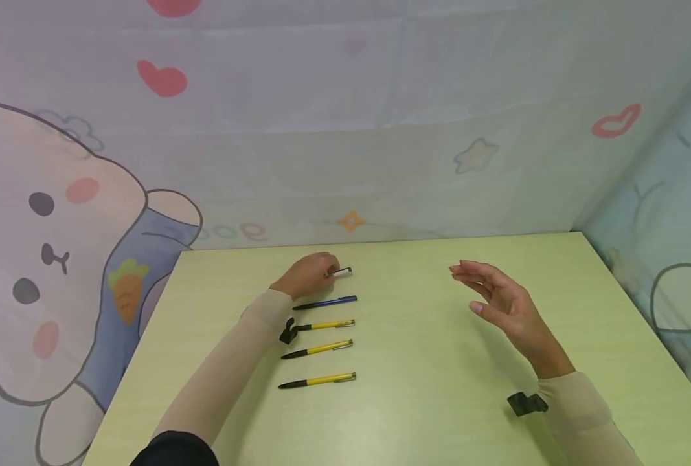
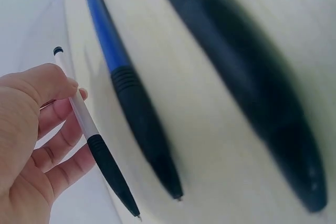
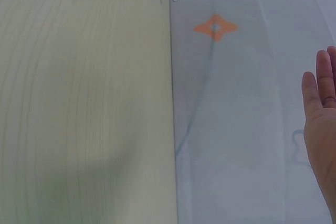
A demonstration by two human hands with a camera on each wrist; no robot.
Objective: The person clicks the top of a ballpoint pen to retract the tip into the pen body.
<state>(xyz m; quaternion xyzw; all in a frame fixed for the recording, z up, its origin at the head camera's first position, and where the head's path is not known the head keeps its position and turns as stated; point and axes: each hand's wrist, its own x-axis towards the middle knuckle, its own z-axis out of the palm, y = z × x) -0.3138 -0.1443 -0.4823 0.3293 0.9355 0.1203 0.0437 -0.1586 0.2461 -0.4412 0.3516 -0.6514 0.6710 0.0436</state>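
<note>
My left hand [image 1: 309, 274] pinches a white pen [image 2: 84, 113] with a black grip between thumb and fingers, at the far side of the table. In the left wrist view the pen slants down to the right, its tip exposed. Just nearer than that hand lies a blue pen [image 1: 329, 302] with a black grip. Below it in the head view are three yellow pens, the upper one [image 1: 324, 325], the middle one [image 1: 320, 349] and the lowest one [image 1: 322, 380]. Over the table's right part, my right hand [image 1: 511, 314] hovers with fingers extended, holding nothing.
The pens lie in a rough column on the pale table [image 1: 415, 388]. A printed cloth [image 1: 298, 129] hangs behind the table's far edge, and another cloth [image 1: 671, 213] hangs along the right side. Black straps [image 1: 527, 404] show at the wrists.
</note>
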